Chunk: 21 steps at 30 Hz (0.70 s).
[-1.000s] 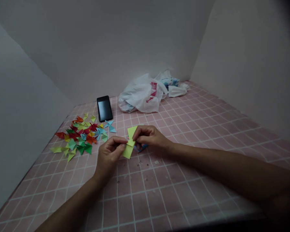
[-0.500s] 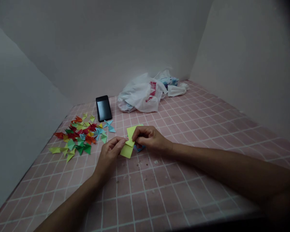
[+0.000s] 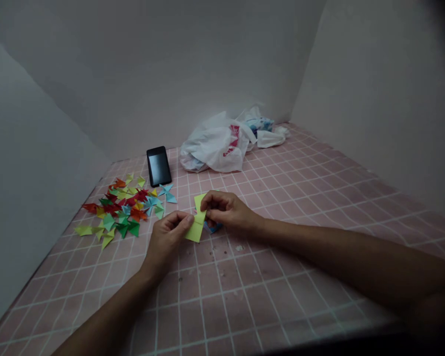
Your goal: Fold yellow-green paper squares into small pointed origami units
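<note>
Yellow paper (image 3: 195, 231), one small piece with a crease across it: held above the table, between the two hands.
Left hand (image 3: 167, 237): thumb and forefinger pinched together on the paper's left edge, presumably to steady it.
Right hand (image 3: 230, 208): fingertips closed on the opposite edge near the crease, which probably keeps the fold under control. More yellow shows beyond these fingers; whether it is the same piece or another beneath cannot be told.
Blue paper (image 3: 212, 228): partly hidden under the right hand.
Folded paper pieces (image 3: 123, 228), in red, orange, yellow, green and blue: loosely heaped left of the hands, seemingly set aside to leave working room.
Phone (image 3: 158, 167): lying behind the heap, screen up.
Plastic bag (image 3: 215, 146), white with red print: crumpled near the back wall, a blue-patterned bundle (image 3: 261, 124) just beside it, likely out of the way.
Table (image 3: 300, 198): pink, white-gridded covering.
</note>
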Motion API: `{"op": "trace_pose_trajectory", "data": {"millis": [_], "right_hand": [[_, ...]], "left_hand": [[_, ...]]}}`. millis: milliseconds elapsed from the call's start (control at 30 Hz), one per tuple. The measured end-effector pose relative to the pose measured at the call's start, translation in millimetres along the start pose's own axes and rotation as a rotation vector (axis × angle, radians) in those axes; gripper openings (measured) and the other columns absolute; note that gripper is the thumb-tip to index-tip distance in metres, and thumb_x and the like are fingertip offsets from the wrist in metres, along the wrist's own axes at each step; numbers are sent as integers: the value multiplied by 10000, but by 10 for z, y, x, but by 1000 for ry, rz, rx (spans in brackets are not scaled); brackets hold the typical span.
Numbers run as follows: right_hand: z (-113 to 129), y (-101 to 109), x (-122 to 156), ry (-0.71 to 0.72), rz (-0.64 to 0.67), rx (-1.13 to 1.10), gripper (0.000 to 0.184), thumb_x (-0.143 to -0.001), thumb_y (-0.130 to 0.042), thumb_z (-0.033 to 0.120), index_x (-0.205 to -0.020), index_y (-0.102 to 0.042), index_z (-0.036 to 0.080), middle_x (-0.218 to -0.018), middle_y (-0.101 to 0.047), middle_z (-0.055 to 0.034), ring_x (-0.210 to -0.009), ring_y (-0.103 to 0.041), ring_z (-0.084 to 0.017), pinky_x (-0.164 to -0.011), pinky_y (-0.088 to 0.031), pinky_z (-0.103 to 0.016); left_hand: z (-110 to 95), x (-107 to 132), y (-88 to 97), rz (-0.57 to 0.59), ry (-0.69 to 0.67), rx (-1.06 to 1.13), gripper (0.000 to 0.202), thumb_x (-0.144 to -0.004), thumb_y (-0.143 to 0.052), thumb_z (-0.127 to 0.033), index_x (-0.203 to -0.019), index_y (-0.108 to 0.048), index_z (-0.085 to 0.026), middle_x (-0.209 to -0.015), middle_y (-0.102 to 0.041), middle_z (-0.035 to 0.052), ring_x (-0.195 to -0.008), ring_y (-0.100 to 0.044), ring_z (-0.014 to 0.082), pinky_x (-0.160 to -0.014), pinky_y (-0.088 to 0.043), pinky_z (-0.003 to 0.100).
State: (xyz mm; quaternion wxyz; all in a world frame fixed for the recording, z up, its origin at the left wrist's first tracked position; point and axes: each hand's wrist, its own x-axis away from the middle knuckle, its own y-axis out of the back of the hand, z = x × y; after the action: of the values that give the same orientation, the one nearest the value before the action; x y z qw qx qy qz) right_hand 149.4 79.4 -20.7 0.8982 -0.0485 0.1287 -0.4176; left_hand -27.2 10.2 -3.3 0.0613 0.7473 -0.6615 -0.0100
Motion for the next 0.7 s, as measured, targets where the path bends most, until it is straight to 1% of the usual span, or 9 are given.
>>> {"op": "trace_pose_trajectory", "data": {"millis": [167,300,433,533,700], "right_hand": [[1,-5,-8,-16,-22,-20,170,-756,-623,127,-897,-552,193,-641,-620,61,-542,-602,-91,-504,-466,-192],[-4,-33,3,-118,-9,-84,183,-786,-639,160,-956,-575,186,-634,-634,51,-528,-601,-94,-488,-470,-191],[-36,-58,13,-209,13,-165,82,-798,-648,178,-842,-581,163,-596,-632,40,-478,-582,-81,-470,-466,-187],[-55,-70,18,-261,0,-203,84,-796,-655,177,-788,-573,162,-604,-652,30,-460,-588,-73,-448,-458,-174],[-57,-86,19,-270,-45,-196,109,-795,-658,154,-741,-564,165,-592,-653,30,-436,-583,-70,-412,-440,-163]], "left_hand": [[-24,0,1,-30,6,-19,298,-699,-775,-457,-681,-694,-171,-609,-619,-10,-526,-506,117,-494,-389,217],[-35,16,-16,-68,-10,1,295,-692,-783,-453,-685,-695,-172,-610,-617,-15,-529,-509,117,-499,-400,219],[-7,28,-23,-55,24,35,276,-709,-785,-431,-705,-699,-169,-638,-648,-6,-553,-532,115,-531,-421,215],[12,32,-18,-53,27,34,266,-723,-783,-422,-720,-709,-167,-665,-677,6,-583,-556,120,-559,-437,214],[-5,33,-19,-40,3,1,255,-735,-777,-414,-698,-717,-169,-652,-677,6,-582,-556,127,-555,-446,219]]}}
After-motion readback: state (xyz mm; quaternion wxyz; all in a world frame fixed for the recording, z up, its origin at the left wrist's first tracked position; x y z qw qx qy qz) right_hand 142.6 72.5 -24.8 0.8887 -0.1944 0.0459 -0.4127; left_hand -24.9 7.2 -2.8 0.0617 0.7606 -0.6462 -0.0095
